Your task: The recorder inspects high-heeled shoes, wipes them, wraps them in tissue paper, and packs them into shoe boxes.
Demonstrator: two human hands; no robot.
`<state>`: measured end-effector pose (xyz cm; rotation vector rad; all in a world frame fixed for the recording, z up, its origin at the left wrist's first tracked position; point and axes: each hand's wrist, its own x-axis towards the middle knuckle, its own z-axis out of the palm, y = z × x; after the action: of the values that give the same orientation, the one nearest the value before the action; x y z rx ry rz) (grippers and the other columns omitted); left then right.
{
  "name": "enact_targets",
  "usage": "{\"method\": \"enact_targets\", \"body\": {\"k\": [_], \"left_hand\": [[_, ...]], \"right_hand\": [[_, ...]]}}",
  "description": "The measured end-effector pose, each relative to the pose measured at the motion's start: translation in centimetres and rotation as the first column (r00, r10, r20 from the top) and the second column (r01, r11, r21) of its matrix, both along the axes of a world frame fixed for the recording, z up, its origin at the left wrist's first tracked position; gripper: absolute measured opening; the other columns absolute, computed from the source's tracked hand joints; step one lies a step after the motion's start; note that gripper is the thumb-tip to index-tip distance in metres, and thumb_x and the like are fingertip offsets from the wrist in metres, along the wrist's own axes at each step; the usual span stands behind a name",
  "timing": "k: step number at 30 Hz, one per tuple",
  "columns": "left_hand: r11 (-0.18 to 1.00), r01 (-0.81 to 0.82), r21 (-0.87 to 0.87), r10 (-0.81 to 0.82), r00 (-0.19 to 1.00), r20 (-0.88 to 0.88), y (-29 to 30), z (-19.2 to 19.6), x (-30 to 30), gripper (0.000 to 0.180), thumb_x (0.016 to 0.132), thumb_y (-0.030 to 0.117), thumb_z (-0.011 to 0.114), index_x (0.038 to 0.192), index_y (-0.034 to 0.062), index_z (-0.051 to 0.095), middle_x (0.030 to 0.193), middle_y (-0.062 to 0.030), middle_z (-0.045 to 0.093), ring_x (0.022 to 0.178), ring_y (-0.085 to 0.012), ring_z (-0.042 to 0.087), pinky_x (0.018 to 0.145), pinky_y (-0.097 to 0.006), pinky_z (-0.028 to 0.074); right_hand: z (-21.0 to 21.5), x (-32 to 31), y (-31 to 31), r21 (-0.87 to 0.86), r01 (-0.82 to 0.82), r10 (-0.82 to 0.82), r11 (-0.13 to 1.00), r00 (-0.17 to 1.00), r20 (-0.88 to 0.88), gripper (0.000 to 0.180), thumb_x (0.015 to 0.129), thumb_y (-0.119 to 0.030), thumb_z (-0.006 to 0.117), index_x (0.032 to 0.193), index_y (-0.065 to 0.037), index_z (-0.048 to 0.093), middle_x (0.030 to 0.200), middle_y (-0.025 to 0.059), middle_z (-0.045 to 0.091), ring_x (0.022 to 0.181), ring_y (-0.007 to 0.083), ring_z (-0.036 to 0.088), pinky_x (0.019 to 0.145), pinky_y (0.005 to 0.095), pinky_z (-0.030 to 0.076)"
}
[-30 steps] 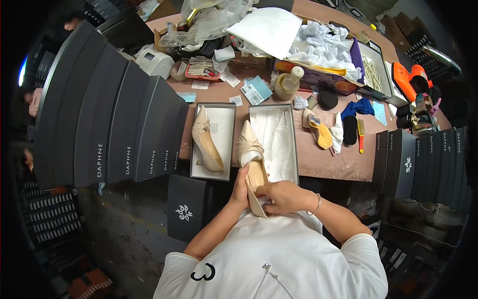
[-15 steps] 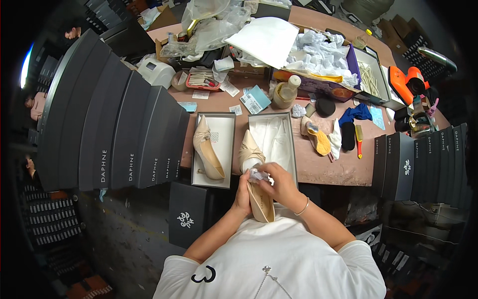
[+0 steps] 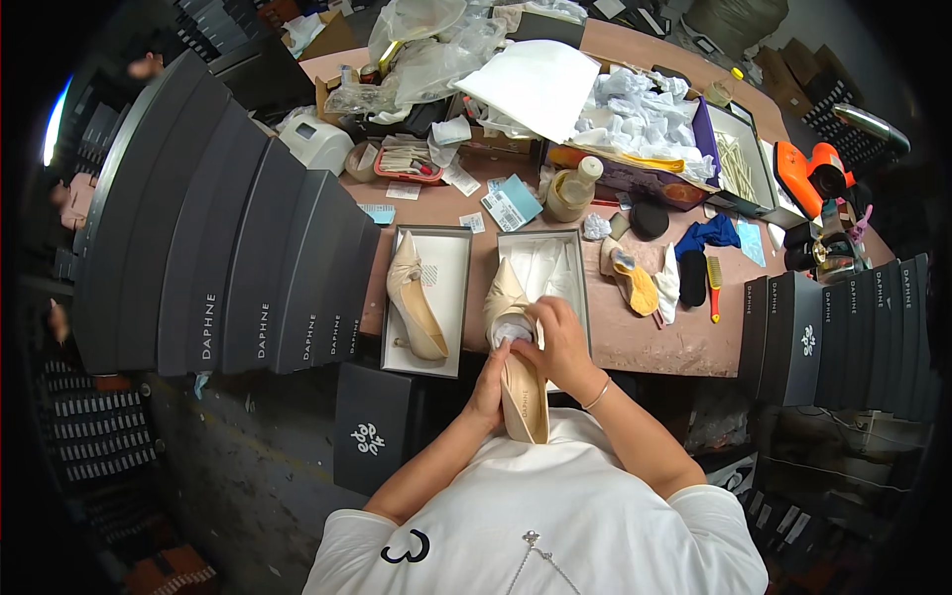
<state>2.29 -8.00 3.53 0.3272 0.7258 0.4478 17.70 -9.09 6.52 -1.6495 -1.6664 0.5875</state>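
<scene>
A beige pointed pump (image 3: 526, 397) with a pleated, knotted front is held before my chest, its toe pointing away from me over a box. My left hand (image 3: 488, 389) is closed round its left side. My right hand (image 3: 563, 347) is closed at the right side of the shoe's opening, fingers over the edge and thumb inside. Crumpled white paper (image 3: 513, 329) sits in the front of the shoe, partly hidden by my fingers. The matching pump (image 3: 420, 307) lies in the left shoebox (image 3: 458, 297). Under the held shoe, the right shoebox (image 3: 583, 288) holds white tissue.
Tall stacks of dark shoeboxes (image 3: 238, 248) stand at left, with lower ones (image 3: 843, 342) at right. Beyond are a bottle (image 3: 572, 188), a purple-sided box (image 3: 635, 181) of crumpled paper and a tray of sticks (image 3: 409, 159). Cloths (image 3: 635, 280) and a yellow brush (image 3: 714, 288) lie right.
The crumpled paper has gone from between my fingers down into the shoe's front. My right hand has shifted forward to the shoe's right edge. The left hand keeps its hold.
</scene>
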Motion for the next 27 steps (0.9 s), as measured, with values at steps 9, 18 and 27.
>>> {"method": "enact_targets", "body": {"k": [9, 18, 27], "left_hand": [[0.990, 0.141, 0.029, -0.142, 0.990, 0.026, 0.9, 0.4, 0.3, 0.060, 0.090, 0.050, 0.043, 0.120, -0.0005, 0.052, 0.098, -0.0163, 0.064, 0.086, -0.0264, 0.066, 0.078, -0.037, 0.054], [0.988, 0.148, 0.033, -0.150, 0.986, 0.079, 0.8, -0.2, 0.3, 0.055, 0.086, 0.042, 0.042, 0.118, -0.0014, 0.052, 0.095, -0.0184, 0.064, 0.086, -0.0269, 0.065, 0.076, -0.037, 0.054], [0.987, 0.147, 0.069, -0.148, 0.989, 0.006, 0.3, 0.1, 1.7, 0.051, 0.088, 0.040, 0.040, 0.114, -0.0023, 0.053, 0.090, -0.0176, 0.064, 0.081, -0.0264, 0.065, 0.074, -0.036, 0.054]], "right_hand": [[-0.9, 2.7, 0.5, -0.267, -0.246, 0.066, 0.932, 0.837, -0.543, 0.107, 0.077, -0.018, 0.080, 0.152, -0.010, 0.005, 0.141, 0.0194, 0.039, 0.120, 0.0231, 0.048, 0.094, 0.0329, 0.046], [0.5, 1.5, 1.2, -0.386, 0.016, -0.076, 0.923, 0.987, -0.141, 0.080, 0.077, -0.021, 0.075, 0.140, 0.002, 0.031, 0.104, 0.0269, 0.061, 0.093, 0.0381, 0.062, 0.080, 0.0391, 0.050], [-0.6, 1.7, 2.3, -0.091, 0.125, -0.138, 0.988, 0.978, -0.158, 0.061, 0.074, -0.014, 0.074, 0.126, 0.001, 0.046, 0.106, 0.0263, 0.062, 0.096, 0.0426, 0.061, 0.080, 0.0426, 0.050]]}}
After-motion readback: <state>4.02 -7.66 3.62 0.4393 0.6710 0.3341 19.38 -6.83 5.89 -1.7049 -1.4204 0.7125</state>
